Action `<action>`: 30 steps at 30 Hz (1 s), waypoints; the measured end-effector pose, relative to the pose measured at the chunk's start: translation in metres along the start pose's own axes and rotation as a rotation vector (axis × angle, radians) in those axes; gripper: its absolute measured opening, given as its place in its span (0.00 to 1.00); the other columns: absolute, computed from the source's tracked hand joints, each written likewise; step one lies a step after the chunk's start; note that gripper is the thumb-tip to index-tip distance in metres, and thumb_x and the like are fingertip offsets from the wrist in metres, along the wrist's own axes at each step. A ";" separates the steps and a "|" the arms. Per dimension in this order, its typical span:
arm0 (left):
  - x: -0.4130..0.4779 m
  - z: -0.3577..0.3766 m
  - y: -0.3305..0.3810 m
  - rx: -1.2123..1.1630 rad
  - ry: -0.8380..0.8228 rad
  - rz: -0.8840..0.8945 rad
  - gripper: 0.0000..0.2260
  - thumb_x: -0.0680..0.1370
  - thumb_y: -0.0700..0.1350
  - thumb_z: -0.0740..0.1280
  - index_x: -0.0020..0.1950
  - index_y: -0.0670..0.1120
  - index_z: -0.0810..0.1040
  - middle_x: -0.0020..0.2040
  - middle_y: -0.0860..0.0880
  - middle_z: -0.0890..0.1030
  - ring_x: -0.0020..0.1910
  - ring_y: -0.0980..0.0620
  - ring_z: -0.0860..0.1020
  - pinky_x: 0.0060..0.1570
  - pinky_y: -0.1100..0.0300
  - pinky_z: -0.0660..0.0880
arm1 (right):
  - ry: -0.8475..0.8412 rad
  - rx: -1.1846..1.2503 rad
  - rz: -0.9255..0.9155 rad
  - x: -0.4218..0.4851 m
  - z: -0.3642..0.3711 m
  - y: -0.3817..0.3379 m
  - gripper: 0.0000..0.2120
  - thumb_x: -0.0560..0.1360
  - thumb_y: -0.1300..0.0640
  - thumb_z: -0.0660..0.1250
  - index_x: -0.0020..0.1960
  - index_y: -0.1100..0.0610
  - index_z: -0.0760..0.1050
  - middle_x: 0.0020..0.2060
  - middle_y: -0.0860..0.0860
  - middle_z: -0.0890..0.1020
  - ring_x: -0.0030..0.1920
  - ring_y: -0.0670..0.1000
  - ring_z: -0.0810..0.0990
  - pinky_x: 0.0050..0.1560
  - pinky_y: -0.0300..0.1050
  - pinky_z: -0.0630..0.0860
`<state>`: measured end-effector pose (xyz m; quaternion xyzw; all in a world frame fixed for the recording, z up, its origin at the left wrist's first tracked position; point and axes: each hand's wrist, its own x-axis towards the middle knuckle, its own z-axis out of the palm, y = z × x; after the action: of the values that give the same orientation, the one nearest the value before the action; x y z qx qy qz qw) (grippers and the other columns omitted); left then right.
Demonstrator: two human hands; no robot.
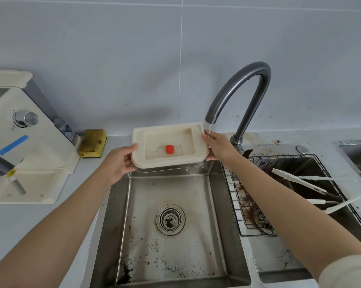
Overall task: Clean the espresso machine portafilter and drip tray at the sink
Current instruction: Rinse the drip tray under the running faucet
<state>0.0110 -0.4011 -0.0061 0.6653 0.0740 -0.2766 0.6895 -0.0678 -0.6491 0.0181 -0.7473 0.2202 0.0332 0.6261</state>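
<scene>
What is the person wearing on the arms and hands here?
The left hand and right hand are bare: no gloves, rings or watch visible. The right arm shows an off-white sleeve near the elbow; the left arm shows none in frame.

The left forearm (71,206) and right forearm (279,196) stretch forward, bare, drawing closer together. The left hand (120,163) grips the left end of the drip tray (165,127), thumb on the rim, fingers (128,168) curled beneath. The right hand (219,147) grips the right end. A pale sleeve (345,271) covers the right upper arm.
</scene>
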 end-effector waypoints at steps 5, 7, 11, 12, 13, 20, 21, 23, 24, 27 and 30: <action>-0.007 -0.006 -0.018 -0.010 -0.015 -0.051 0.05 0.79 0.42 0.61 0.50 0.42 0.75 0.49 0.42 0.79 0.48 0.46 0.79 0.49 0.51 0.76 | -0.053 0.014 0.045 -0.008 0.001 0.013 0.17 0.80 0.55 0.56 0.68 0.55 0.69 0.50 0.54 0.80 0.48 0.55 0.80 0.47 0.50 0.81; -0.010 -0.005 -0.024 0.003 -0.027 -0.064 0.06 0.79 0.42 0.61 0.51 0.41 0.75 0.49 0.42 0.80 0.48 0.46 0.79 0.51 0.50 0.76 | -0.070 0.005 0.056 -0.014 -0.001 0.018 0.16 0.80 0.56 0.56 0.67 0.55 0.70 0.45 0.51 0.80 0.42 0.51 0.80 0.39 0.43 0.80; -0.014 0.002 -0.034 0.008 -0.053 -0.093 0.06 0.79 0.42 0.61 0.52 0.41 0.75 0.49 0.43 0.80 0.48 0.47 0.79 0.47 0.52 0.76 | -0.065 -0.015 0.066 -0.022 -0.007 0.027 0.17 0.80 0.56 0.57 0.68 0.54 0.69 0.43 0.50 0.79 0.41 0.51 0.79 0.39 0.41 0.80; -0.015 0.004 -0.036 0.010 -0.063 -0.098 0.07 0.78 0.42 0.62 0.52 0.40 0.75 0.50 0.43 0.80 0.48 0.47 0.79 0.47 0.52 0.76 | -0.057 -0.014 0.073 -0.024 -0.008 0.029 0.17 0.80 0.57 0.57 0.68 0.54 0.68 0.44 0.51 0.79 0.41 0.51 0.79 0.39 0.42 0.80; -0.016 0.006 -0.039 0.015 -0.072 -0.102 0.07 0.78 0.42 0.62 0.54 0.40 0.74 0.50 0.42 0.80 0.49 0.47 0.79 0.47 0.52 0.76 | -0.053 -0.013 0.083 -0.026 -0.010 0.031 0.17 0.80 0.57 0.58 0.68 0.55 0.68 0.45 0.51 0.79 0.42 0.51 0.79 0.40 0.43 0.80; -0.019 0.020 -0.057 0.040 -0.103 -0.153 0.10 0.78 0.41 0.63 0.57 0.38 0.73 0.51 0.41 0.80 0.49 0.46 0.79 0.48 0.52 0.77 | -0.038 -0.007 0.131 -0.039 -0.024 0.045 0.17 0.79 0.57 0.59 0.68 0.55 0.69 0.43 0.52 0.79 0.40 0.52 0.80 0.36 0.40 0.81; -0.020 0.022 -0.059 0.040 -0.106 -0.160 0.09 0.78 0.40 0.63 0.55 0.38 0.73 0.51 0.42 0.80 0.48 0.46 0.80 0.48 0.52 0.77 | -0.031 -0.009 0.139 -0.042 -0.025 0.047 0.17 0.79 0.57 0.59 0.68 0.55 0.69 0.41 0.50 0.79 0.38 0.50 0.79 0.32 0.38 0.80; -0.021 0.026 -0.063 0.041 -0.115 -0.170 0.06 0.78 0.40 0.63 0.53 0.39 0.74 0.50 0.42 0.80 0.48 0.47 0.80 0.47 0.52 0.77 | -0.024 -0.016 0.148 -0.046 -0.029 0.050 0.17 0.79 0.58 0.58 0.67 0.55 0.69 0.40 0.51 0.78 0.37 0.50 0.79 0.30 0.37 0.78; -0.021 0.029 -0.065 0.046 -0.123 -0.174 0.06 0.78 0.40 0.63 0.52 0.39 0.74 0.49 0.42 0.81 0.48 0.47 0.80 0.47 0.53 0.77 | -0.018 -0.019 0.149 -0.048 -0.031 0.051 0.17 0.79 0.57 0.59 0.68 0.56 0.69 0.41 0.52 0.79 0.38 0.51 0.79 0.31 0.38 0.78; -0.020 0.038 -0.068 0.055 -0.140 -0.183 0.08 0.78 0.40 0.63 0.54 0.39 0.73 0.49 0.43 0.81 0.47 0.47 0.80 0.44 0.54 0.79 | 0.026 -0.032 0.152 -0.052 -0.038 0.054 0.18 0.79 0.57 0.59 0.69 0.54 0.68 0.47 0.59 0.79 0.42 0.53 0.79 0.35 0.40 0.79; -0.018 0.050 -0.068 0.048 -0.159 -0.192 0.10 0.78 0.41 0.63 0.57 0.38 0.73 0.49 0.43 0.81 0.47 0.47 0.80 0.43 0.55 0.79 | 0.073 -0.021 0.160 -0.056 -0.048 0.055 0.19 0.79 0.56 0.60 0.69 0.55 0.68 0.43 0.51 0.80 0.40 0.50 0.79 0.37 0.41 0.78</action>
<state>-0.0500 -0.4410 -0.0521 0.6475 0.0757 -0.3951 0.6473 -0.1495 -0.6855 -0.0043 -0.7346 0.3017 0.0582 0.6050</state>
